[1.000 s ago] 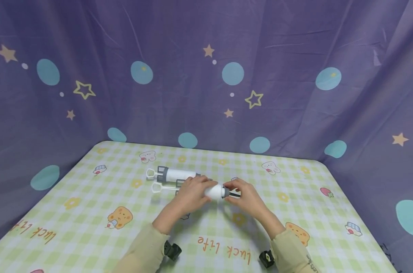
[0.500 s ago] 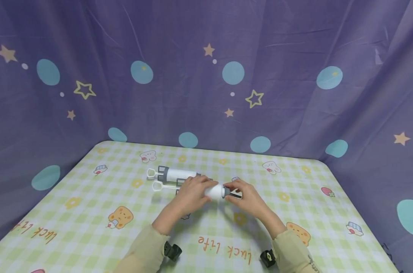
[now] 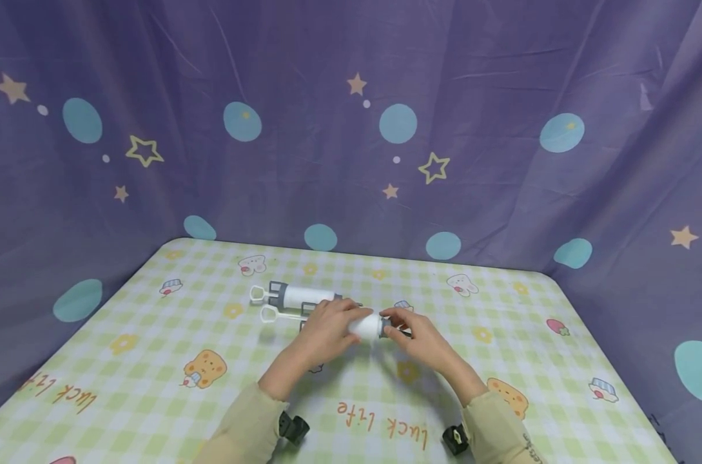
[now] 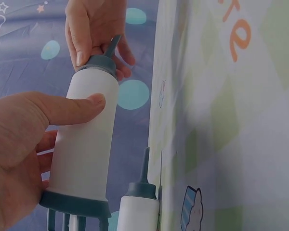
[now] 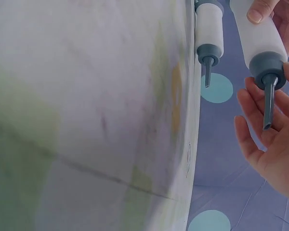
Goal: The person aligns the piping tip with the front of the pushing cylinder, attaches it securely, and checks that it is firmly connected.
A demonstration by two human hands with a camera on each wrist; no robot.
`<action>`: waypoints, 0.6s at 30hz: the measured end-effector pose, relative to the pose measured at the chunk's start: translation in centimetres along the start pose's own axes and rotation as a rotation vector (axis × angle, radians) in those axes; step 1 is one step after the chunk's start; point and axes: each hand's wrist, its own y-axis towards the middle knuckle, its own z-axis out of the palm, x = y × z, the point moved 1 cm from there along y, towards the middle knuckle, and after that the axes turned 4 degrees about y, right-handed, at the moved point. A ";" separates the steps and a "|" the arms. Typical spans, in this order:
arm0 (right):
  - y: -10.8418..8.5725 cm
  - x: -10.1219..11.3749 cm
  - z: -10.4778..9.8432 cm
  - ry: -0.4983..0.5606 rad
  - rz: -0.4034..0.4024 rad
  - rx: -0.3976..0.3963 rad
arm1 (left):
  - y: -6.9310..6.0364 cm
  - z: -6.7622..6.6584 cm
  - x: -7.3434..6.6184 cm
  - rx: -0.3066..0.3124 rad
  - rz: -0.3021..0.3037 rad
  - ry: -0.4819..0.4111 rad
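Note:
A large white plunger syringe (image 3: 365, 327) with grey fittings lies sideways between both hands, apparently just above the table. My left hand (image 3: 327, 325) grips its barrel (image 4: 86, 139), thumb across the front in the left wrist view. At its other end, the grey nozzle cap (image 5: 269, 67) is between the thumb and fingers of my right hand (image 3: 418, 335). The thin slanted nozzle (image 5: 269, 108) sticks out past those fingers. Left of my left hand, its white loop handle (image 3: 269, 314) shows on an extended plunger rod. Part of the barrel is hidden under the left hand.
A second white syringe (image 3: 307, 298) of the same kind lies on the table just behind the held one, its loop handle pointing left. A green checked cloth (image 3: 171, 335) covers the table. Purple curtains (image 3: 304, 154) hang behind and at the sides.
My right fingers have shifted slightly around the nozzle cap and cover more of the nozzle. My left hand stays put on the barrel.

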 end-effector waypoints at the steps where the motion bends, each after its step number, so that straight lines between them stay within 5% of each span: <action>1: 0.0 0.0 0.0 0.010 0.008 0.004 | 0.0 0.0 0.0 -0.002 0.001 -0.001; 18: -0.1 -0.1 0.1 0.047 0.074 0.004 | -0.2 0.0 -0.2 -0.008 -0.003 -0.007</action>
